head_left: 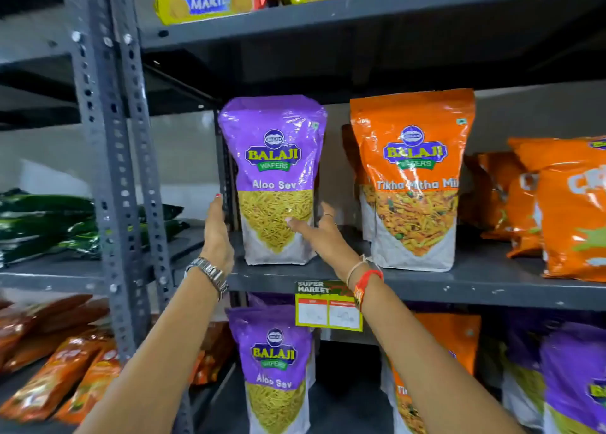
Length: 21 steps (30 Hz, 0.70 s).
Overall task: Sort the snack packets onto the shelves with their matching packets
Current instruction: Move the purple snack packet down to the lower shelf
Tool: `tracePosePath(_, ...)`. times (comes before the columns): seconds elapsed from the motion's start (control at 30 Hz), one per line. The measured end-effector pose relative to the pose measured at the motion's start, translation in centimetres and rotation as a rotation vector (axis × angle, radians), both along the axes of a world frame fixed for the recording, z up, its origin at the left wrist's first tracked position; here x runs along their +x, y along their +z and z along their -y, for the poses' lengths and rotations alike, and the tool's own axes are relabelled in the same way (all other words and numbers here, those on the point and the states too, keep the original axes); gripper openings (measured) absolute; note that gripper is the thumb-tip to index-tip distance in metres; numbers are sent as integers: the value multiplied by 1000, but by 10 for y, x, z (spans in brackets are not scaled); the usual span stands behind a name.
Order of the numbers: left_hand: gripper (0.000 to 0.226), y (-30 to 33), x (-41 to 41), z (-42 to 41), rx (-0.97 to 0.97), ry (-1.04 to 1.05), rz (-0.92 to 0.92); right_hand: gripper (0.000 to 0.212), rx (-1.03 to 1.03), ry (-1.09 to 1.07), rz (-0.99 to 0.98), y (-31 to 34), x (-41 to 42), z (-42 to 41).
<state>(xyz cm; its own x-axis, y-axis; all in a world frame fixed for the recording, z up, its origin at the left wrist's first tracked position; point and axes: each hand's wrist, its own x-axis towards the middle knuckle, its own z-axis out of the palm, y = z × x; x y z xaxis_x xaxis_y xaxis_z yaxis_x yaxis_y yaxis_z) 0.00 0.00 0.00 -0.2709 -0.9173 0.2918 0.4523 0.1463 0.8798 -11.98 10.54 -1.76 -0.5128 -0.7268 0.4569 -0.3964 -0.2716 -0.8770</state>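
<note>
A purple Balaji Aloo Sev packet [273,144] stands upright at the left end of the middle grey shelf [426,282]. My right hand [319,233] holds its lower right side, thumb across the front and fingers round the edge. Just left of the packet my left hand [216,233] is raised flat, fingers up, by the thin dark upright; I see no grip there. An orange Tikha Mitha Mix packet [413,158] stands just right of the purple one. A matching Aloo Sev packet [273,361] stands on the shelf below.
Orange crisp bags [570,210] fill the middle shelf's right end. Marie biscuit packs [203,2] lie on the top shelf. Green packets [49,223] and red-orange packets [65,368] lie on the left rack beyond the perforated posts [108,171]. A price tag [328,305] hangs from the shelf edge.
</note>
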Motion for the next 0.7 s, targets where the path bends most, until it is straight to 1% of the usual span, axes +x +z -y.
tracePosePath(0.03, 34, 2, -2, -2, 21, -60, 11, 73, -8, 32, 37, 1, 0, 3)
tracePosePath(0.13, 49, 0, -12, 4, 18, -274, 85, 67, 56, 18, 7, -1, -4, 16)
tracePosePath(0.17, 48, 0, -14, 4, 13, -318, 87, 67, 76, -1, -7, -2, -5, 19)
tracePosePath(0.27, 34, -3, -13, -2, 18, -313, 78, 68, 99, -100, -90, -2, -2, 20)
tracePosePath(0.3, 30, -4, -13, -5, 32, -321, 47, 69, 91, -110, -109, -3, -2, 19)
tracePosePath(0.37, 27, -6, -7, -8, 52, -320, -2, 70, 79, -118, -139, -4, 3, 14)
tracePosePath(0.5, 25, -10, 12, -22, 26, -306, -35, 69, 19, -124, -168, -8, 18, -2)
tracePosePath(0.57, 27, -15, 26, -31, -8, -313, -64, 68, -22, -110, -179, -11, 28, -12)
tracePosePath(0.63, 41, -23, 42, -38, -31, -304, -88, 68, -52, -78, -177, -15, 38, -25)
tracePosePath(0.7, 52, -33, 61, -49, -81, -312, -77, 73, -68, -53, -176, -23, 51, -39)
